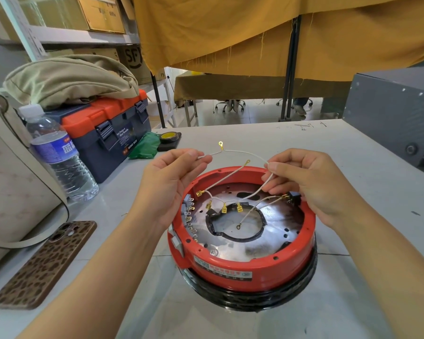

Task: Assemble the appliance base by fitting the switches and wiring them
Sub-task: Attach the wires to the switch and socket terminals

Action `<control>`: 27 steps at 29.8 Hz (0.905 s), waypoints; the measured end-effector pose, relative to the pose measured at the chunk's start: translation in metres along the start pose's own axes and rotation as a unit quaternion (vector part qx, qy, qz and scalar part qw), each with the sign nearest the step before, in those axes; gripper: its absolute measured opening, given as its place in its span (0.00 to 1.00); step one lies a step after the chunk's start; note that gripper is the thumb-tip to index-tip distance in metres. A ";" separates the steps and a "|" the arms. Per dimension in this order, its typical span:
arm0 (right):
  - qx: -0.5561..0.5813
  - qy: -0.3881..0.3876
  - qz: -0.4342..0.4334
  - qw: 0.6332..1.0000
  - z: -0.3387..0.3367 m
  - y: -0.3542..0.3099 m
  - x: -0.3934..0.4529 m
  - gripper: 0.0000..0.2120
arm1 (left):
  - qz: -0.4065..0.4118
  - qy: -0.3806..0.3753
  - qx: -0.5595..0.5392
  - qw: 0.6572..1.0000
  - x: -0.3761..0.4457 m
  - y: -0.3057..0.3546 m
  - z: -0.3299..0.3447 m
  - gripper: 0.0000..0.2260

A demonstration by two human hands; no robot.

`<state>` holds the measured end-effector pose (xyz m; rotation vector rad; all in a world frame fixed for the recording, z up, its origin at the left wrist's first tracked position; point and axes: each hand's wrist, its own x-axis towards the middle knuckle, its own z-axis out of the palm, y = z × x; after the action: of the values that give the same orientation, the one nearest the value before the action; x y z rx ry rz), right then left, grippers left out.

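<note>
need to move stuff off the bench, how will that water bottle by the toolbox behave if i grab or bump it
The water bottle looks mostly full, so it is probably fairly heavy for its size. Its clear ribbed wall seems thin and may give a little under a squeeze. It stands upright, tall on a narrow foot, so a sideways bump near the white cap could tip it; once on its side it would likely roll.

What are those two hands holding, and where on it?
A white wire: the left hand pinches one end, the right hand pinches it farther along, above the red base.
</note>
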<state>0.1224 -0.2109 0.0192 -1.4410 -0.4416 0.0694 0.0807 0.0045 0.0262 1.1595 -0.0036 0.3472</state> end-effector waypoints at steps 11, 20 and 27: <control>-0.010 0.008 -0.010 1.000 -0.002 0.002 0.002 0.03 | 0.008 -0.008 0.027 1.000 0.004 -0.004 -0.008 0.03; -0.049 -0.064 -0.001 0.997 -0.005 0.001 0.000 0.05 | 0.002 0.014 0.003 1.000 0.008 -0.006 -0.010 0.05; -0.091 -0.165 0.005 0.982 -0.005 -0.002 -0.004 0.09 | 0.001 0.008 -0.014 1.000 0.009 -0.008 -0.008 0.04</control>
<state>0.1199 -0.2170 0.0197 -1.6185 -0.7271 0.2850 0.0896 0.0113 0.0177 1.1296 0.0055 0.3570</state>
